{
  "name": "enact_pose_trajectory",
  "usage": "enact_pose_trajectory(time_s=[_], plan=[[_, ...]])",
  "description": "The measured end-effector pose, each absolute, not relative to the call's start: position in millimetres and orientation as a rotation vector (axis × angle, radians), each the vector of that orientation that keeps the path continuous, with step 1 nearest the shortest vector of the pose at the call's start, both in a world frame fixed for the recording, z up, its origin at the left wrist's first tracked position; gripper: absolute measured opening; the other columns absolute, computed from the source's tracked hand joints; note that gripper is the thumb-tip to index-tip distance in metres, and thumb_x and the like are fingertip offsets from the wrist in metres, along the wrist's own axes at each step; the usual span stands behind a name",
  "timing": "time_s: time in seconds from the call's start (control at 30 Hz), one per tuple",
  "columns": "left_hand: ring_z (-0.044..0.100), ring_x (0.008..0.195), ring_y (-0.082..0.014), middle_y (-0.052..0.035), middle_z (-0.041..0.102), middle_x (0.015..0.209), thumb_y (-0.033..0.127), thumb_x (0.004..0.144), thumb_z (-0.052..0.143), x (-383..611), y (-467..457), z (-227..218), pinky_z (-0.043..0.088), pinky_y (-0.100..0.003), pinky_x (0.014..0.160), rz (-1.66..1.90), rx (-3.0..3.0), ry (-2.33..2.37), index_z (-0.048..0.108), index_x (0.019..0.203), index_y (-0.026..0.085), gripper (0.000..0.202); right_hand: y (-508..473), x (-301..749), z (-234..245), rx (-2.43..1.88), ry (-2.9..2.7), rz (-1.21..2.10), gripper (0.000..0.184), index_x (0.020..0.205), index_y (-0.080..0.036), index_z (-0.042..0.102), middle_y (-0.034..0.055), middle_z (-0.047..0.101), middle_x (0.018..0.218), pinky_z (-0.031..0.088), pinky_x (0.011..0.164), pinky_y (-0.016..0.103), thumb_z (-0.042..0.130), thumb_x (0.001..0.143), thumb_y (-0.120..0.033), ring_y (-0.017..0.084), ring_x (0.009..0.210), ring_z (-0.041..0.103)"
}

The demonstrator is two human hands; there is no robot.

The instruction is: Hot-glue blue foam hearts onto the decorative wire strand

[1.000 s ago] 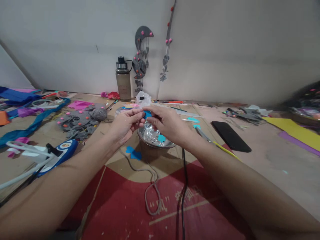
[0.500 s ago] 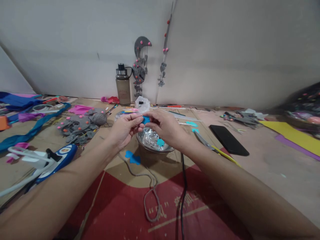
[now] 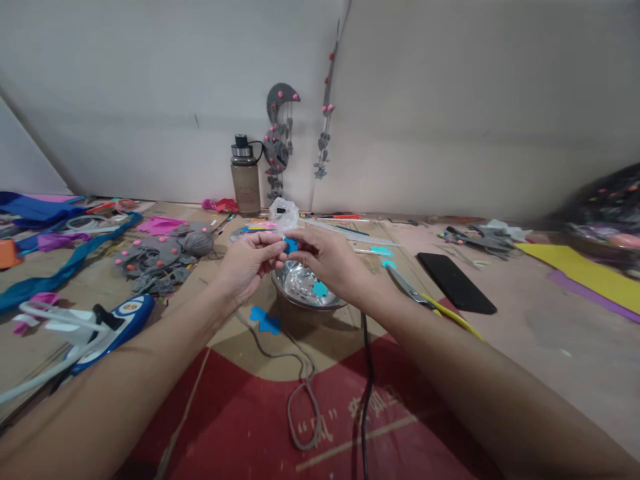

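My left hand (image 3: 247,261) and my right hand (image 3: 327,259) meet above a steel bowl (image 3: 305,288), and both pinch one small blue felt piece (image 3: 291,245) between fingertips. Inside the bowl lies a turquoise felt shape (image 3: 320,289). On the cardboard just left of the bowl rests another blue felt cutout (image 3: 265,321). A grey cord (image 3: 300,380) trails from under my left wrist toward me, and a black cable (image 3: 367,373) runs beside it.
Scissors with yellow handles (image 3: 425,300) and a black phone (image 3: 456,282) lie to the right. Grey felt pieces and a yarn ball (image 3: 199,243) sit at left, with a blue-white glue gun (image 3: 117,323) nearer. A brown bottle (image 3: 245,177) stands by the wall.
Both hands stay pinched on the blue felt piece over the bowl, working it slightly. The view has tipped a little, so everything sits lower in the frame.
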State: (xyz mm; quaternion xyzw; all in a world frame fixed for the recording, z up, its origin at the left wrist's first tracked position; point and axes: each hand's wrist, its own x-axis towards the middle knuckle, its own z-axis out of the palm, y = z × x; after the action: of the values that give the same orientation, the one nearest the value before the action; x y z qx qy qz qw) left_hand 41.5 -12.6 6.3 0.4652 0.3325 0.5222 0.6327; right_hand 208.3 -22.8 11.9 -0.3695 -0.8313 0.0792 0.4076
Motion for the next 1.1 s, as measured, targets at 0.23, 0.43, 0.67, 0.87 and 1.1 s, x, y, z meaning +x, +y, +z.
enact_pose_trajectory(time_s=[0.23, 0.43, 0.67, 0.87, 1.1], plan=[[0.056, 0.047, -0.0055, -0.0015, 0.063, 0.056, 0.011, 0.064, 0.076, 41.1, -12.5, 7.3, 0.045, -0.012, 0.044, 1.217, 1.057, 0.781, 0.065, 0.073, 0.009, 0.015, -23.0, 207.4, 10.3, -0.89, -2.06, 0.392, 0.037, 0.12, -0.025, 0.063, 0.0051, 0.068, 0.098, 0.047, 0.084, 0.035, 0.062, 0.084, -0.019, 0.018, 0.089, 0.061], [0.055, 0.049, -0.0042, -0.0017, 0.064, 0.063, 0.007, 0.067, 0.073, 42.5, -12.7, 10.2, 0.046, -0.012, 0.046, 1.216, 0.98, 0.742, 0.067, 0.083, 0.009, 0.018, -22.2, 204.6, 5.2, -0.855, -1.877, 0.71, 0.04, 0.126, -0.018, 0.056, 0.0007, 0.065, 0.079, 0.048, 0.066, 0.028, 0.057, 0.086, -0.02, 0.011, 0.063, 0.057], [0.056, 0.051, -0.0048, -0.0009, 0.062, 0.061, 0.01, 0.067, 0.074, 42.4, -14.5, 8.6, 0.046, -0.012, 0.049, 1.21, 0.988, 0.75, 0.069, 0.08, 0.01, 0.014, -24.5, 206.8, 8.2, -0.947, -1.969, 0.304, 0.028, 0.112, -0.023, 0.068, 0.0068, 0.069, 0.097, 0.047, 0.084, 0.034, 0.062, 0.084, -0.023, 0.017, 0.09, 0.06], [0.056, 0.054, -0.0062, -0.0007, 0.063, 0.062, 0.016, 0.062, 0.078, 46.5, -17.0, 6.9, 0.046, -0.016, 0.052, 1.311, 1.135, 0.788, 0.069, 0.077, 0.011, 0.018, -26.3, 205.5, 8.3, -0.958, -1.85, 0.575, 0.026, 0.11, -0.021, 0.069, 0.0041, 0.071, 0.091, 0.049, 0.073, 0.029, 0.055, 0.088, -0.024, 0.014, 0.078, 0.062], [0.058, 0.056, -0.01, -0.0025, 0.065, 0.064, 0.027, 0.063, 0.079, 46.2, -16.2, -0.5, 0.047, -0.021, 0.055, 1.249, 1.297, 0.862, 0.069, 0.078, 0.011, 0.024, -22.5, 203.5, 3.2, -1.022, -1.693, 0.785, 0.019, 0.095, -0.015, 0.07, 0.0043, 0.071, 0.083, 0.048, 0.064, 0.025, 0.059, 0.08, -0.021, 0.011, 0.068, 0.061]])
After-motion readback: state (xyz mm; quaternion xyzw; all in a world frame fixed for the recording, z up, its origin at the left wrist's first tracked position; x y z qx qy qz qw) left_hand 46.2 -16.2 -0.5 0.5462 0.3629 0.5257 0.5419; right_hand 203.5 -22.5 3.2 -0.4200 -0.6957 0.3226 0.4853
